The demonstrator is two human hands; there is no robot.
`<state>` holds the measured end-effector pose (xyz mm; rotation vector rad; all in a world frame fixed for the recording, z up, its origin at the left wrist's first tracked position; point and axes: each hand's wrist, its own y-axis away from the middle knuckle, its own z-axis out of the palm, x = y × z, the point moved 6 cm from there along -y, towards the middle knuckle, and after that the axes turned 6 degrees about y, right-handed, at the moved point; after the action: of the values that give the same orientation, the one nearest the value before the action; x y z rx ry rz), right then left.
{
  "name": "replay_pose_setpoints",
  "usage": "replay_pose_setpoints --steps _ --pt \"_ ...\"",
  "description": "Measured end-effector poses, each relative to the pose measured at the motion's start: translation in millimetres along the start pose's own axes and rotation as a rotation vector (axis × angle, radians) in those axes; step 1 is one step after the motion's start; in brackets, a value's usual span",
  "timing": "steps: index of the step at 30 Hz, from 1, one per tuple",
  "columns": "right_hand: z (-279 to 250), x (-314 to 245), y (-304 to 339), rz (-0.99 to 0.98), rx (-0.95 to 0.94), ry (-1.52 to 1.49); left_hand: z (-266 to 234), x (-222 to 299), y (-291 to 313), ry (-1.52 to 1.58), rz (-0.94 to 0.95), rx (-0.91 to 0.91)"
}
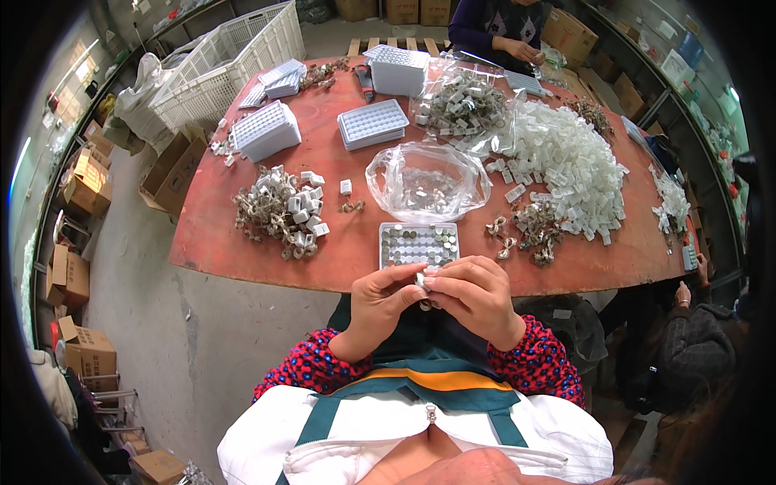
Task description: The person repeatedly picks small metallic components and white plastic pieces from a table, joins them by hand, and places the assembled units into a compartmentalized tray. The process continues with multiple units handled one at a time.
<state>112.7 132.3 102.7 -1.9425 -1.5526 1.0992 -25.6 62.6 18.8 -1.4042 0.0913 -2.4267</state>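
Observation:
At the table's near edge my two hands meet over a small white plastic case (420, 280) with a coiled grey-brown wire hanging below it. My left hand (376, 311) pinches it from one side between thumb and fingers. From the other side the fingertips of my right hand (481, 297) close on it and partly cover it. Just beyond lies a pale compartment tray (419, 249) with several round silver button cells. Behind the tray, an open clear plastic bag (386, 187) holds more small silver pieces. One white case (346, 187) sits apart with its wire.
Wired white cases are heaped at left (283, 214). Translucent plastic parts make a large pile (558, 162) at right, beside wire coils (537, 230). Tray stacks (372, 125) stand farther back. Another person (517, 36) works across the table; a seated person (687, 347) is at right.

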Motion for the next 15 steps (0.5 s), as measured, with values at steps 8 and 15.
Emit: replay_pose_setpoints --steps 8,15 --pt "15.9 36.0 -7.8 0.12 -0.209 -0.187 -10.0 -15.3 -0.2 0.152 -0.17 0.143" --pt "76.4 167.6 -36.8 0.421 -0.392 0.218 -12.0 -12.2 -3.5 0.295 -0.315 0.138"
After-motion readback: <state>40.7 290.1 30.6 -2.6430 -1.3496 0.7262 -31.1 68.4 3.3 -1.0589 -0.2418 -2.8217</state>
